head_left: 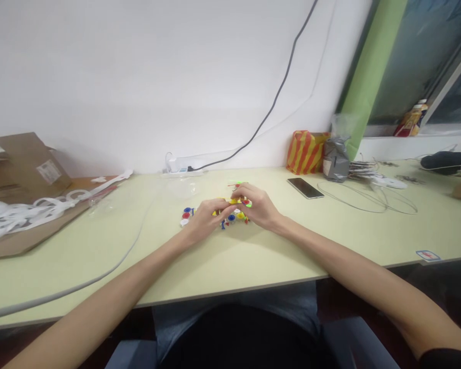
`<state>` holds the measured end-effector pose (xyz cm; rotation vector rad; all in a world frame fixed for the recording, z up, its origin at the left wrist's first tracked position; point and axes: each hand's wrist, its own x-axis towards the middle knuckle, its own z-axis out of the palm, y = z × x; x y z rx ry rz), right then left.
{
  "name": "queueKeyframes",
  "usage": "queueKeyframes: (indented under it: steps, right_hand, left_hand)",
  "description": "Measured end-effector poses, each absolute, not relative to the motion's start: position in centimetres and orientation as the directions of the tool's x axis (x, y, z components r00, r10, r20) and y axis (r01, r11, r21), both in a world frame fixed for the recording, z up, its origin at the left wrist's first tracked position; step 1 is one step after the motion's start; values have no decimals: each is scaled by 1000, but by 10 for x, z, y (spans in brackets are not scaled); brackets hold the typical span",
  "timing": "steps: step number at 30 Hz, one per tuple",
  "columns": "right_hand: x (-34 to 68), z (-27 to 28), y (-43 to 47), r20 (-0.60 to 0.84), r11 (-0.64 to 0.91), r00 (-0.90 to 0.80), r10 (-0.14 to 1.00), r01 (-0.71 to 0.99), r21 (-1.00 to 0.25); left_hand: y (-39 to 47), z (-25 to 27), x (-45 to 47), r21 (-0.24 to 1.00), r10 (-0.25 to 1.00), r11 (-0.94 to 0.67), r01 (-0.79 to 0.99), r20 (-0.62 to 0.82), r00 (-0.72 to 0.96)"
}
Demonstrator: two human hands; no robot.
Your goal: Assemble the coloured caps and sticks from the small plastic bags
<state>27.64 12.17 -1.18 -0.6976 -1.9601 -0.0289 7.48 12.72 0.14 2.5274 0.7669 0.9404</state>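
My left hand (207, 219) and my right hand (258, 206) meet over the middle of the table, fingers closed round a small yellow plastic piece (235, 201). Its exact kind is too small to make out. Under and around my fingers lie several small coloured plastic parts. A blue disc (187, 210), a red disc (185, 216) and a white disc (184, 223) sit left of my left hand. Below the fingertips are another blue disc (231, 218) and a yellow disc (240, 216). My hands hide part of the pile.
A phone (305, 188) lies to the right, by a striped bag (306, 152) and a thin cable (361, 197). At the back stands a power strip (182, 173). Cardboard (34, 169) and white strips (41, 210) fill the left side. A grey cable (99, 277) crosses the left front.
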Motion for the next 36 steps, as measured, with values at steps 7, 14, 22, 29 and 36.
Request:
queueKeyframes:
  steps: [7,14,22,29,36]
  right_hand:
    - [279,-6,119,813,847,-342,471,431,-310]
    - [287,11,112,738,823,-363,568,273,-499]
    - [290,8,127,683,727,-255,684,307,-614]
    - [346,-2,199,659,603,-179,731,622,-500]
    - [352,-27,238,392,559,-401,828,644,-523]
  left_hand:
    - [124,3,78,529,631,-765,367,504,589]
    - [127,-1,76,407,590,-807,429,607,533]
    - [128,-1,75,264,556,-805,531,647,522]
    - [131,2,72,182,485,-825,534,714,505]
    - [80,24,55,-113,282,-830,546,759,587]
